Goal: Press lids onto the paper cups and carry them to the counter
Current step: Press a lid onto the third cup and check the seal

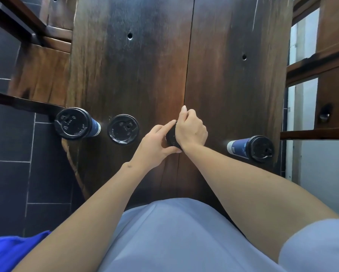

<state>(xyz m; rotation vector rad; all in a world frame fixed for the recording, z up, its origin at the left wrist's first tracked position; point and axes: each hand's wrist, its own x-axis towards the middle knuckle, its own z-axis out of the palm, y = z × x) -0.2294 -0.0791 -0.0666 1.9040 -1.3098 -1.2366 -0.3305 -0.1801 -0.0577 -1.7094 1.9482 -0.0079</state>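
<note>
The scene is rather dim, with a warm glow on the tabletop [164, 79] center. Brighter daylight comes at the right edge. Wide-angle distortion bends the edges, and the picture is slightly soft.

A long dark wooden table [135, 75] ran up the middle — two planks with a crack between them. Left of the table lay a dark tiled floor [7, 183] and a wooden chair [41, 75]. Right of the table stood wooden shelves [318, 63].
</note>
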